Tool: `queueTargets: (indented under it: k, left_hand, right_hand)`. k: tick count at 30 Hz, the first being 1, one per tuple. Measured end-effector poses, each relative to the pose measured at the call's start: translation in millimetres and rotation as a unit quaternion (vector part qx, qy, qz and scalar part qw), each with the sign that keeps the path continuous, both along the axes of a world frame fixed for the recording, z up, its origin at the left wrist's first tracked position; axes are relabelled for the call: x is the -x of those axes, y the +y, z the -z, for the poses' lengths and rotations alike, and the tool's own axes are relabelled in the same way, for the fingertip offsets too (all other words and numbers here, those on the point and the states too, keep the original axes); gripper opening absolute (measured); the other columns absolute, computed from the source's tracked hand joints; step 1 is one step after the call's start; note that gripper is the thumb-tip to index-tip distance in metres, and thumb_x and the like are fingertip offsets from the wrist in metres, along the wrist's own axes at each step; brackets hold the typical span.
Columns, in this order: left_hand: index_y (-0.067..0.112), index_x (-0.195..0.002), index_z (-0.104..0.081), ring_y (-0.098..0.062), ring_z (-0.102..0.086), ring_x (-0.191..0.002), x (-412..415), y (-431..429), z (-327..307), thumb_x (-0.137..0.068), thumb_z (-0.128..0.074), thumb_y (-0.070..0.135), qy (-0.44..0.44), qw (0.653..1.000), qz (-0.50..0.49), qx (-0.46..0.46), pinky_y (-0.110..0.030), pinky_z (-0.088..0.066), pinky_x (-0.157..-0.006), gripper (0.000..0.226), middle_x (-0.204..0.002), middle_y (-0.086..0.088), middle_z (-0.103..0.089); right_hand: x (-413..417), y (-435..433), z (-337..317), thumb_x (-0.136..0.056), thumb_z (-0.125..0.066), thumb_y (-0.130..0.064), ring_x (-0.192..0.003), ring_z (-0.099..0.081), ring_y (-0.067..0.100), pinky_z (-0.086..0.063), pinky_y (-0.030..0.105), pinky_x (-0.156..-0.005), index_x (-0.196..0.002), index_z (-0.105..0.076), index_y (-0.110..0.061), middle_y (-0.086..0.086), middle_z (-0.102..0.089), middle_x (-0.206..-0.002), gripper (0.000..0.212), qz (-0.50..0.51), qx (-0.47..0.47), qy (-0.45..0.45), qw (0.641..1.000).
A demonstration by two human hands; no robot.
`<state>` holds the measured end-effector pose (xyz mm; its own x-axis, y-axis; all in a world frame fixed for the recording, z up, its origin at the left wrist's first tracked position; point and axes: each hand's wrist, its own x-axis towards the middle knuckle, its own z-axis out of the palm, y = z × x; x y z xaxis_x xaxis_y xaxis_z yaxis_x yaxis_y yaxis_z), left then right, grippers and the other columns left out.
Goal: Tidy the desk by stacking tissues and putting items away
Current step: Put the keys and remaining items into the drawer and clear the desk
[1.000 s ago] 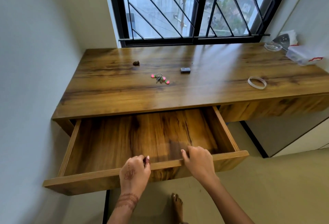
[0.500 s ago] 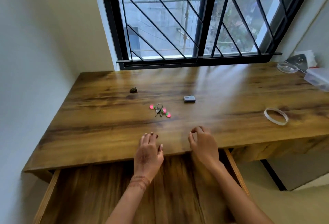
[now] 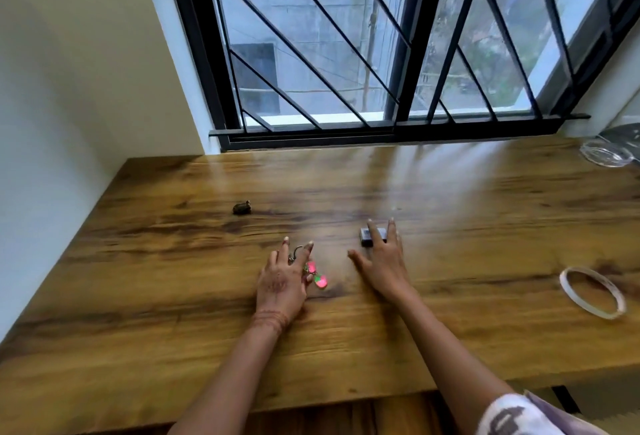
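The left hand (image 3: 282,282) lay low over the keys (image 3: 313,270), fingers spread and not yet closed; the key ring showed between two of them and the pink-and-green tags lay just beside the palm. The right hand (image 3: 382,261) was likewise open, its fingertips resting on or just above the small dark block (image 3: 367,238), which lay flat on the desk (image 3: 485,227). Neither hand had a grip. A small brown lump (image 3: 241,208) lay well apart to the far left, a clear ring of tape (image 3: 593,292) near the right edge, and a glass dish (image 3: 607,154) at the far right corner below the window (image 3: 381,54). The open drawer (image 3: 329,415) showed as a strip under the near edge. No tissues were in view. Judged risks: both hands closing at once splits attention, so the block may slide away on the smooth wood if pushed rather than pinched. The loose keys may dangle and slip if only one tag is caught. Carrying either item back, it may strike the desk's near edge and fall past the drawer.
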<state>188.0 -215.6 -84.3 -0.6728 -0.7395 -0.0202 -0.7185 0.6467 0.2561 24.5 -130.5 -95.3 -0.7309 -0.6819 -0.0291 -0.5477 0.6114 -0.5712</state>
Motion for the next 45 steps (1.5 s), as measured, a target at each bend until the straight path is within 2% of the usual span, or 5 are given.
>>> queueTargets:
  k: [7, 17, 35, 42, 45]
  left_hand:
    - [0.024, -0.124, -0.053, -0.023, -0.040, -0.117, 8.6, -12.0, 5.4, -0.092, -0.046, 0.016, 0.083, 0.996, -0.029, 0.024, -0.031, -0.041, -0.093, 0.034, -0.127, 0.002, -0.055]
    - [0.009, -0.105, -0.067, -0.030, -0.058, -0.092, -11.1, 12.1, 5.2, -0.075, -0.050, -0.012, 0.168, 0.983, -0.068, 0.038, -0.035, -0.050, -0.076, 0.040, -0.095, -0.011, -0.069]
    - [0.015, -0.113, -0.064, -0.021, -0.062, -0.103, -107.3, 124.3, -31.3, -0.086, -0.053, 0.003, 0.259, 0.948, -0.130, -0.134, -0.022, -0.045, -0.081, 0.032, -0.111, -0.005, -0.068]
    - [0.019, -0.092, -0.070, -0.025, -0.068, -0.076, -149.5, 178.8, 0.3, -0.084, -0.059, 0.020, 0.250, 0.912, -0.154, -0.287, -0.039, -0.057, -0.070, 0.013, -0.086, -0.006, -0.071]
    - [0.013, -0.092, -0.070, -0.018, -0.066, -0.069, -159.0, 200.8, 17.5, -0.086, -0.061, 0.021, 0.245, 0.886, -0.191, -0.345, -0.030, -0.058, -0.060, 0.014, -0.085, -0.006, -0.069]
  right_hand:
    - [2.5, -16.3, 8.1, -0.090, -0.052, -0.038, -0.139, -0.016, 0.036, -0.011, 0.043, -0.115, -0.132, -0.047, -0.021, 0.022, -0.024, -0.148, 0.046, 0.014, 0.002, 0.042, 0.999]
    - [-18.8, 1.4, -2.8, -0.089, -0.057, -0.022, -0.113, -0.049, 0.035, -0.044, 0.039, -0.091, -0.119, -0.059, -0.011, 0.021, -0.050, -0.124, 0.031, 0.023, 0.041, 0.052, 0.998]
    - [-128.8, 115.4, -15.9, -0.072, -0.076, -0.034, -0.099, -0.060, 0.018, -0.037, 0.018, -0.072, -0.111, -0.067, -0.017, 0.005, -0.068, -0.107, 0.043, 0.068, 0.043, 0.054, 0.995]
    - [-195.9, 183.6, 1.6, -0.068, -0.076, -0.045, -0.082, -0.063, 0.011, -0.043, 0.015, -0.063, -0.106, -0.067, -0.015, 0.002, -0.069, -0.096, 0.049, 0.091, 0.062, 0.051, 0.993]
    - [-210.3, 211.9, 23.4, -0.073, -0.074, -0.040, -0.074, -0.055, 0.003, -0.039, 0.009, -0.057, -0.103, -0.065, -0.015, -0.001, -0.068, -0.094, 0.040, 0.100, 0.038, 0.014, 0.994]
